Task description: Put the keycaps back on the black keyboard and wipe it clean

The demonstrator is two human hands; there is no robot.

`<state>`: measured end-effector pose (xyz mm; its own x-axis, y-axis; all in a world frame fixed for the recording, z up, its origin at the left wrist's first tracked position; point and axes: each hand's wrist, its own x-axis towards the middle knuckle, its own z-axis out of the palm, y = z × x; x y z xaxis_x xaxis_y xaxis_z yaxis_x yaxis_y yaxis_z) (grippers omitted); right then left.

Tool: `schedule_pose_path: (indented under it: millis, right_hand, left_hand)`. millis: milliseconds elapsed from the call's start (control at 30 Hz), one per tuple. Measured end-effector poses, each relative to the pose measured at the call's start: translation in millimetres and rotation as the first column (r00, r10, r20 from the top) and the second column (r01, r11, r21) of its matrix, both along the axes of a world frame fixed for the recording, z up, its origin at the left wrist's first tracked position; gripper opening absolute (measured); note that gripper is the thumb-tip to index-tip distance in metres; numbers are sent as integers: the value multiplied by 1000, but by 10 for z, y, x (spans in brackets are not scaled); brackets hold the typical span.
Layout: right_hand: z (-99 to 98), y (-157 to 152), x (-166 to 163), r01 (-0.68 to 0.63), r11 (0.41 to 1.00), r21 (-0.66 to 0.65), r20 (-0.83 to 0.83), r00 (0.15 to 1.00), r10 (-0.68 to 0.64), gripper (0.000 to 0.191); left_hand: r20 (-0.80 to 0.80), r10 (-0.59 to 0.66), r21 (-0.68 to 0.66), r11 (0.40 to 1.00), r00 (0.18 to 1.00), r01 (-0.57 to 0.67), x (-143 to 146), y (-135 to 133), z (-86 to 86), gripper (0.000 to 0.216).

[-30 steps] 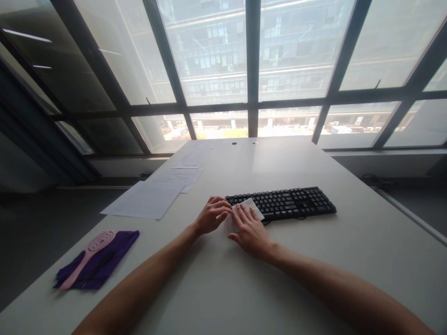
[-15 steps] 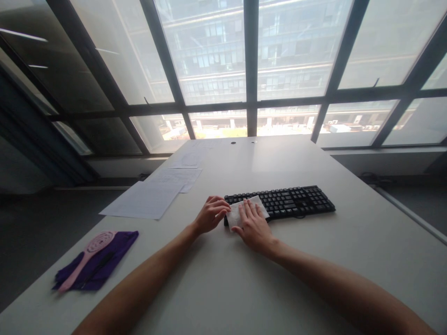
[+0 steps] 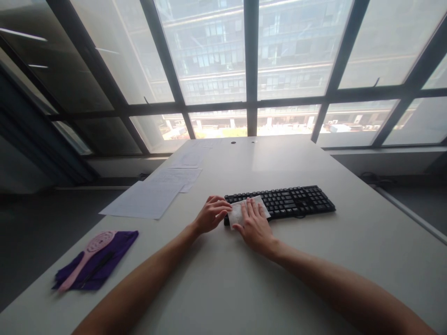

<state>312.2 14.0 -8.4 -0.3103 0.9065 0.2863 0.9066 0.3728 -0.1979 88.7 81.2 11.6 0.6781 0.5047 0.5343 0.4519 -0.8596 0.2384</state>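
A black keyboard (image 3: 296, 201) lies across the middle of a white table (image 3: 314, 260). A white wipe (image 3: 237, 211) covers the keyboard's left end. My right hand (image 3: 254, 225) lies flat on the wipe with its fingers stretched out and pressing it down. My left hand (image 3: 211, 214) rests at the keyboard's left edge, fingers curled loosely against the wipe's left side; whether it pinches the wipe is hard to tell.
Several sheets of paper (image 3: 146, 200) lie on the table's left side toward the window. A pink hairbrush (image 3: 87, 256) rests on a purple cloth (image 3: 104, 265) near the front left edge. Large windows stand beyond the table's far edge.
My right hand has slid the wipe up and to the right, from the table's surface onto the keyboard's left keys. My left hand stays at the keyboard's left edge.
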Motion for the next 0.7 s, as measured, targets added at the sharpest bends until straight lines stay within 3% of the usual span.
schedule_pose_path:
  millis: [200, 433, 700]
  right_hand:
    - [60, -59, -27, -131, 991, 20, 23, 991, 131, 77]
    - [25, 14, 42, -4, 1000, -18, -14, 1000, 3, 77]
    - [69, -70, -18, -224, 974, 17, 3, 975, 224, 78]
  left_hand:
    - [16, -3, -14, 1000, 1000, 3, 6, -1, 5, 42]
    - [2, -10, -6, 1000, 1000, 10, 5, -15, 15, 45]
    - [17, -2, 10, 1000, 1000, 2, 9, -6, 6, 62]
